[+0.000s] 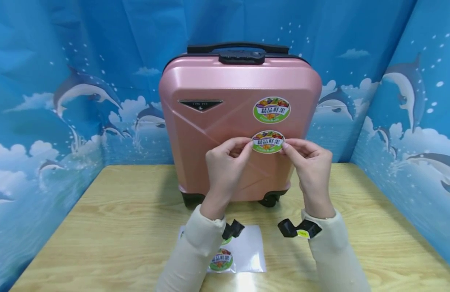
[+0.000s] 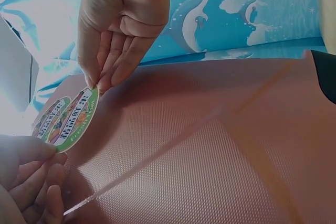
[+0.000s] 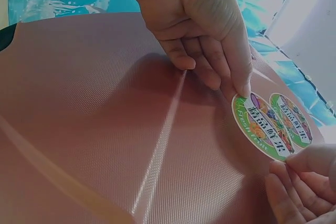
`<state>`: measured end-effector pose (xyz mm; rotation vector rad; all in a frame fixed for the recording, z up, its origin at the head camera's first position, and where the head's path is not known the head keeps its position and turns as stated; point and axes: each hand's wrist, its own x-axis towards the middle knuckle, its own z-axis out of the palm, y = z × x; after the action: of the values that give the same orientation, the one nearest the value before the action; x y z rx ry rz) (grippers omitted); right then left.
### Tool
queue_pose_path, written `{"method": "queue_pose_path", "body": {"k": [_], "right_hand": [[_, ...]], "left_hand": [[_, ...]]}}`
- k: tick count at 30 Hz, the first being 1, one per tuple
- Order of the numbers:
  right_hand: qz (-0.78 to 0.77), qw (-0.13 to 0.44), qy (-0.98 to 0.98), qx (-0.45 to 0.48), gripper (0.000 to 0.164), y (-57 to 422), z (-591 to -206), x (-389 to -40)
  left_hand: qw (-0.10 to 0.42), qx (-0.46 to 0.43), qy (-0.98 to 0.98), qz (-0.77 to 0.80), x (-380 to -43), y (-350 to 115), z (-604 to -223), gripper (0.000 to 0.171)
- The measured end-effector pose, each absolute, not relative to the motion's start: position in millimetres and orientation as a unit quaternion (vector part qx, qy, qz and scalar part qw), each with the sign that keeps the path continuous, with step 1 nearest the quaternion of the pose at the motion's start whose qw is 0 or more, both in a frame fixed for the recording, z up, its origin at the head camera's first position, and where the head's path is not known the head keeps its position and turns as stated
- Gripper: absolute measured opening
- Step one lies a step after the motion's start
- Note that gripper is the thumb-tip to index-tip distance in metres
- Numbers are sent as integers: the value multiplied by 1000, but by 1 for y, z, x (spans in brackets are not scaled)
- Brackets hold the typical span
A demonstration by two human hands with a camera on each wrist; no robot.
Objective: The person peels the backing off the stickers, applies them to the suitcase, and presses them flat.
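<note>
A pink suitcase [image 1: 196, 162] stands upright on the table, its front facing me. One oval fruit sticker [image 1: 271, 110] lies on its upper right part. Just below, a second oval sticker [image 1: 268, 142] is held by its two ends in front of the shell. My left hand [image 1: 228, 166] pinches the left end between thumb and finger, and my right hand [image 1: 310, 166] pinches the right end. Both hands appear in the left wrist view, the left hand [image 2: 29, 177] low and the right hand [image 2: 126, 14] above. Whether the held sticker touches the shell, I cannot tell.
A white sticker sheet [image 1: 248, 251] with oval stickers lies on the wooden table [image 1: 112, 227], partly hidden by my left forearm. Dolphin-printed curtains [image 1: 133, 52] surround the table. The suitcase has a black top handle [image 1: 239, 46] and a dark triangular badge [image 1: 200, 105].
</note>
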<state>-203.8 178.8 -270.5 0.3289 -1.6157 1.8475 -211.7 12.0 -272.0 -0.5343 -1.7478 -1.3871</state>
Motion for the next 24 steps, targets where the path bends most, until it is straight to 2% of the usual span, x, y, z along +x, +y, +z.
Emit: {"method": "queue_pose_path", "body": {"k": [24], "right_hand": [[702, 336, -616, 122, 19, 176, -267, -204]], "left_hand": [[420, -211, -695, -544, -211, 16, -269, 9]]}}
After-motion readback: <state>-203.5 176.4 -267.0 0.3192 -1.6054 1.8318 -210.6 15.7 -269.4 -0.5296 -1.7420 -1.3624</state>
